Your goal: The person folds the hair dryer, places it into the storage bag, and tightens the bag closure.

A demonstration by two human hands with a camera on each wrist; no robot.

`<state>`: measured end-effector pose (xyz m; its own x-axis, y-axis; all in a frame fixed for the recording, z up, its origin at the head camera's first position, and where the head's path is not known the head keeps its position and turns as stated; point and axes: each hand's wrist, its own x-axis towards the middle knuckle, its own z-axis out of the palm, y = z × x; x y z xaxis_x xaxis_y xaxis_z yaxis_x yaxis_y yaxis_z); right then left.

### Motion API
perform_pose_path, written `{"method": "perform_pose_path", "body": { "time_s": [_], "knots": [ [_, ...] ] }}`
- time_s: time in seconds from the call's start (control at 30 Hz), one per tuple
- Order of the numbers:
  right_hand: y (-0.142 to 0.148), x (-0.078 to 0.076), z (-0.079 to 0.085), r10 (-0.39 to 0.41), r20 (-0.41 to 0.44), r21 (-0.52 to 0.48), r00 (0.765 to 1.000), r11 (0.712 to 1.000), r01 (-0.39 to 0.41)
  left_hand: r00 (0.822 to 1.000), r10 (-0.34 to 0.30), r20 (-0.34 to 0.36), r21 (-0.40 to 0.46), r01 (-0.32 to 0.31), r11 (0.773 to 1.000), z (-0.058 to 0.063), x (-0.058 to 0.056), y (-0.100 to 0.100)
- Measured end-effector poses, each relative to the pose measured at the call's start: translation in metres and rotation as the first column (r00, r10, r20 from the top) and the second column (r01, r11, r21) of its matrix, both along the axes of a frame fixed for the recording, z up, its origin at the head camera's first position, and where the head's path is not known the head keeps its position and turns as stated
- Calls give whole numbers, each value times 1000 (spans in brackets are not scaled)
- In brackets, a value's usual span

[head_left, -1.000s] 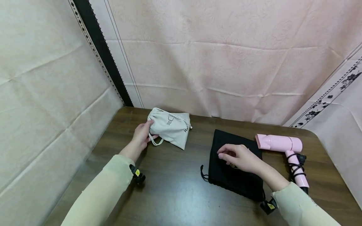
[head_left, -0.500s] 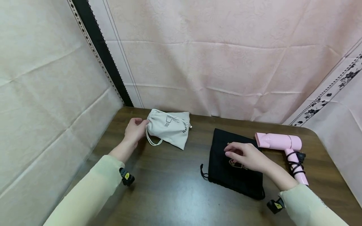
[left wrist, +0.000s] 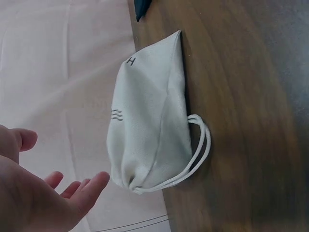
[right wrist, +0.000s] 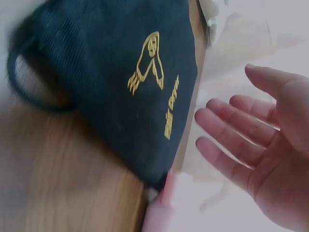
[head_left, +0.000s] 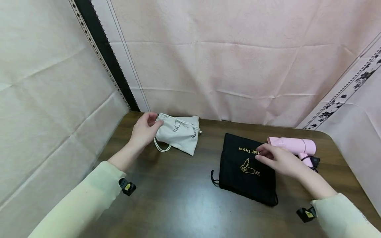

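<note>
One relaxed, empty left hand [head_left: 144,129] is just beside the drawstring end of a white pouch [head_left: 180,137], which stretches away to the right. The right hand [head_left: 281,161], also relaxed and holding nothing, hovers over the right side of a black pouch [head_left: 248,180] lying flat on the tabletop [head_left: 178,191]. Just beyond that hand and rightward lies a pink hair dryer [head_left: 296,145], barrel running sideways, well apart from the left hand.

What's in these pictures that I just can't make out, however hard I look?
- Head view: the lower handle of the pink hair dryer, hidden behind the right forearm.
- Right wrist view: the hair dryer's details, blurred and cut off by the bottom edge.
- Left wrist view: most of the white pouch's printed drawing, turned away from the camera.
- Every view: the pouch's inside, hidden by cloth.
</note>
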<state>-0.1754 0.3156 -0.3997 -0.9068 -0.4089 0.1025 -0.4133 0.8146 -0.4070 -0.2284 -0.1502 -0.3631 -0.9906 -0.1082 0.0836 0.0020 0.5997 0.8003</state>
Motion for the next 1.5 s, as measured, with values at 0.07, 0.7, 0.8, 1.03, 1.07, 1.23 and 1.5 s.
{"method": "perform_pose_path", "body": {
  "time_s": [0.07,0.7,0.8,1.03,1.07,1.23,1.5],
  "knots": [
    [9,3,1,-29,-7,-3,1000,1000,29,1000,-23,-8,-19,23,1000,1,0,0],
    [118,42,-18,-295,-141,27,945,953,301,931,-268,-248,-466,128,876,-24,28,47],
    [126,46,-22,-314,-129,61,941,944,323,893,-320,-316,-574,88,814,-35,25,48],
    [142,53,-33,-371,-57,232,927,898,374,888,-377,-263,-746,60,663,-48,28,44],
    [144,53,-33,-381,-27,251,924,892,375,889,-378,-258,-756,57,652,-50,29,43],
    [147,52,-36,-399,87,298,913,885,358,896,-379,-233,-785,57,617,-58,35,39],
    [148,44,-47,-417,124,295,900,882,368,900,-394,-188,-801,92,592,-66,45,35]
  ]
}}
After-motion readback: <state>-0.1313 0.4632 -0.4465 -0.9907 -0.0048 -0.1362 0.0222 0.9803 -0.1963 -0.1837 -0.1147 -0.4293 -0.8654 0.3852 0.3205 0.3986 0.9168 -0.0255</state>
